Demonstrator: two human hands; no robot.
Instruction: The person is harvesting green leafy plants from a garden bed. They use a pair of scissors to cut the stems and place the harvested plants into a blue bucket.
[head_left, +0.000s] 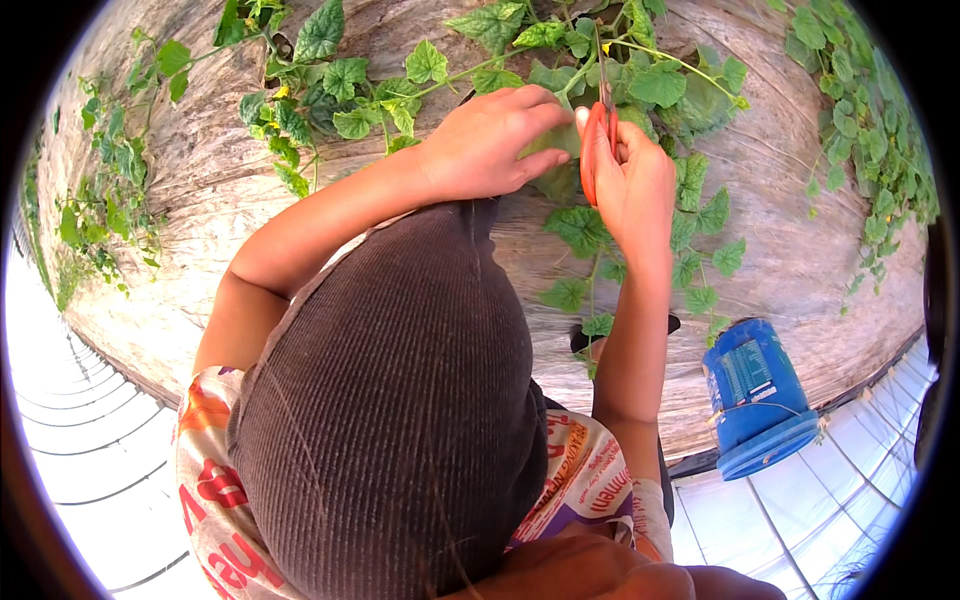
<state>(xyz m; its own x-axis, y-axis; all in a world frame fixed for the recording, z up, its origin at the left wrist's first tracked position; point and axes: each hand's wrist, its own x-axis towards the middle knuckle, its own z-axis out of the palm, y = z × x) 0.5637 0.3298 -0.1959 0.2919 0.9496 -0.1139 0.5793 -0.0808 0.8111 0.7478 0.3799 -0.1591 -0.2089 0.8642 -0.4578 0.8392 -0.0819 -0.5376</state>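
Note:
My right hand (637, 169) grips red-handled scissors (590, 161), their narrow metal blades pointing away among the vine's leaves. The blades look nearly together. A pale green stem (579, 78) of a leafy vine with small yellow flowers runs just left of the blades. My left hand (504, 135) is beside it, fingers bent towards the stem and a broad green leaf (559, 180) below. Thumb and forefinger are apart in this view. Whether the left fingers pinch the leaf or stem cannot be told. Dark ribbed cloth (390, 360) fills the middle and hides what lies beneath.
Pale, wrinkled sheeting (480, 262) covers the ground. Vine shoots (337, 90) spread over it to the left, with another row of vines (862, 127) at the far right. A blue plastic bucket (757, 390) with a wire handle stands at the lower right.

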